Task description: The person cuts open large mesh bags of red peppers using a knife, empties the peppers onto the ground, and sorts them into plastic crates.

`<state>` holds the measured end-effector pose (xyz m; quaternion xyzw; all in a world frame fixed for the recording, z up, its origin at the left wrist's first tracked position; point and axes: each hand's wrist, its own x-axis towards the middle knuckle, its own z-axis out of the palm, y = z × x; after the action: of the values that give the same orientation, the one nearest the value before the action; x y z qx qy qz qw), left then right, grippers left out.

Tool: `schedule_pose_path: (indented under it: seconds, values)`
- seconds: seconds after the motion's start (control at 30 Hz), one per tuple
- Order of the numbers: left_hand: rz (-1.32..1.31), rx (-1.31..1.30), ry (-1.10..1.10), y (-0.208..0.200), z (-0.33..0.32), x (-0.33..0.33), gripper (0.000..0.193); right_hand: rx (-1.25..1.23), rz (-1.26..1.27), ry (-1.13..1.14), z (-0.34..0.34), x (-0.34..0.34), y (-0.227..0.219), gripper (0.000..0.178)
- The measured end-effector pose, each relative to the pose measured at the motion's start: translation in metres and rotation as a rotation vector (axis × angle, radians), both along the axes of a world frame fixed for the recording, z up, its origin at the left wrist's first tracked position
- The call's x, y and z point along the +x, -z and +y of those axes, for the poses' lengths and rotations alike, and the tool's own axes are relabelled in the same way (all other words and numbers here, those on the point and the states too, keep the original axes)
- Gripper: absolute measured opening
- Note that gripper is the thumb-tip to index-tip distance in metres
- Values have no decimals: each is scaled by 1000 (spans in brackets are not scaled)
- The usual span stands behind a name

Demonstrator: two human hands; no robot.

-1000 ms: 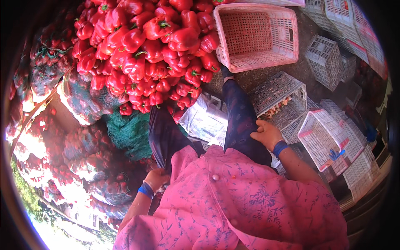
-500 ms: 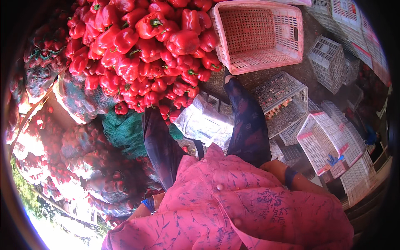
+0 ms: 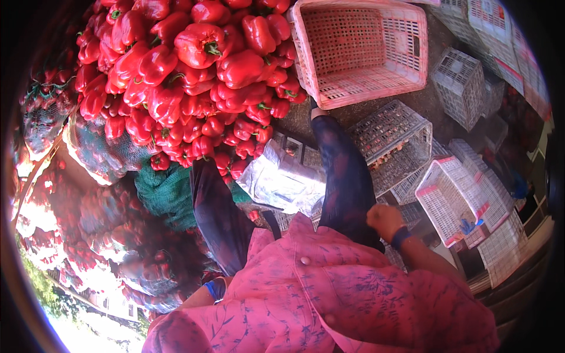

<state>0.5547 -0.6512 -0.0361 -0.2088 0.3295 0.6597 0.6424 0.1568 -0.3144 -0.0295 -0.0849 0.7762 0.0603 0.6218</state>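
Red peppers heaped ahead and to our left, a pink crate just beside them.
Our right hand looks loosely curled by the dark right trouser leg, nothing visible in it; we cannot tell how far it closes. Our left hand is hidden by the pink shirt beyond its blue wristband, its state unknown. Handling these peppers well, we judge, means lifting loose top ones gently, sparing their skins.
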Motion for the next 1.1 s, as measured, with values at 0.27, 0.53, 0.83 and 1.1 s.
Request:
schedule_pose_path:
  seconds: [0.27, 0.53, 0.83, 1.1]
  values:
    - [396, -115, 180, 119, -5, -77, 41, -67, -700, -297, -15, -6, -15, 31]
    - [1192, -500, 555, 258, 99, -233, 67, 109, -949, -352, -14, -35, 32, 34]
    - [1068, -461, 549, 364, 200, -193, 24, -155, -41, 301, -109, -166, 162, 23]
    - [957, -507, 428, 337, 180, -192, 24, -437, 614, -626, -169, -219, 404, 42]
